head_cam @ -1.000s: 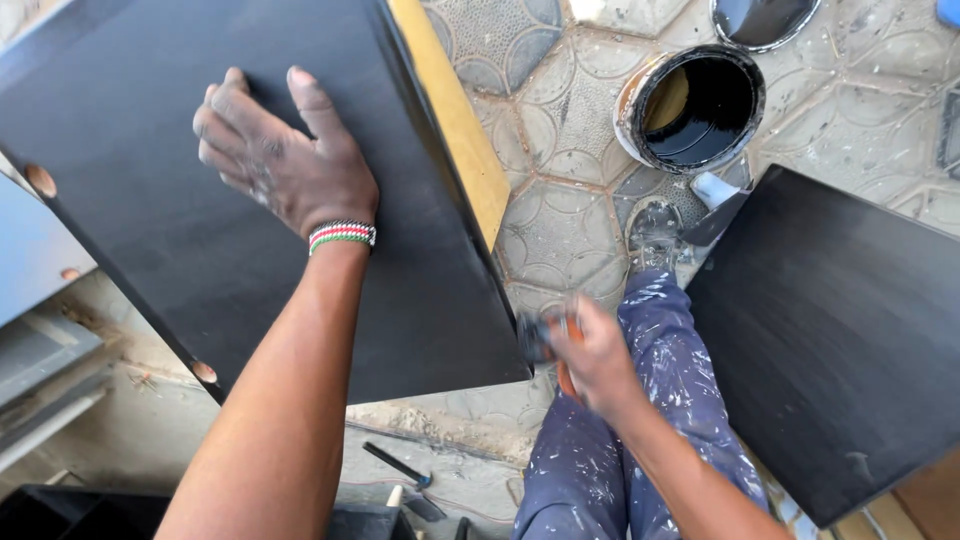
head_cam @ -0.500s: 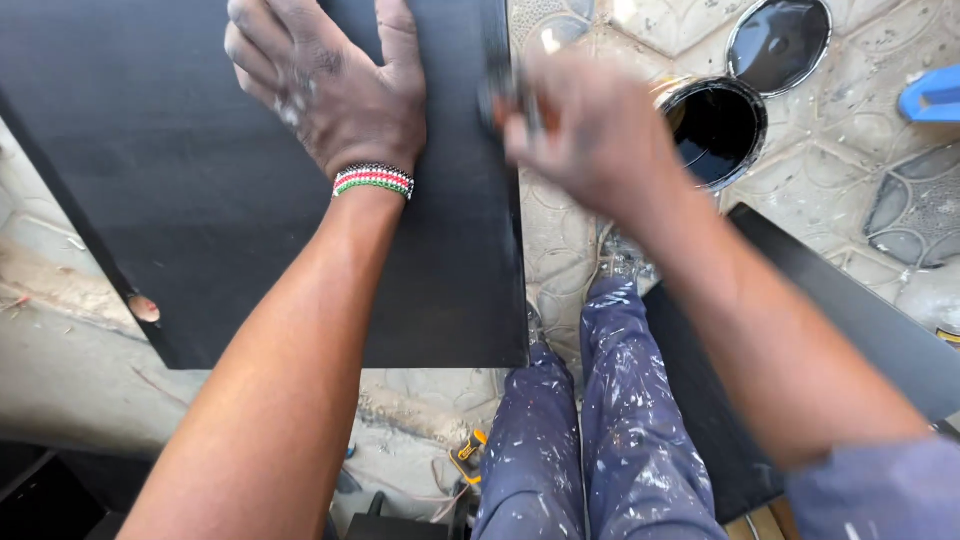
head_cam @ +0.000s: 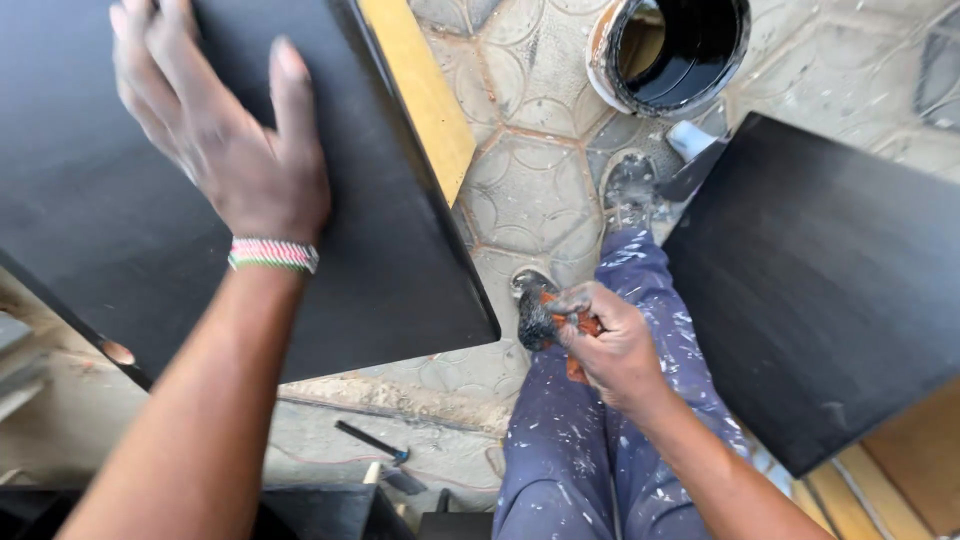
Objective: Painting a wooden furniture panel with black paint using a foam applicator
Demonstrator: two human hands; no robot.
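A striped beaded wristband point(head_cam: 273, 254) circles the left wrist; blue trousers point(head_cam: 600, 440) are flecked with white paint.

Black painted board point(head_cam: 200, 230), yellow edge; striped wristband point(head_cam: 273, 254); white-speckled blue trousers point(head_cam: 590, 440); orange-handled brush point(head_cam: 545, 320)

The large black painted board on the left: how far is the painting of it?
The large black painted board has a face fully black, steadied by the left hand. The right hand holds a black-loaded brush beside it. Its yellow bare edge is unpainted.

left hand point(head_cam: 225, 150) lies on the left board point(head_cam: 120, 230); right hand point(head_cam: 610, 345) grips a brush point(head_cam: 540, 318) between both boards, paint can point(head_cam: 670, 45) beyond.
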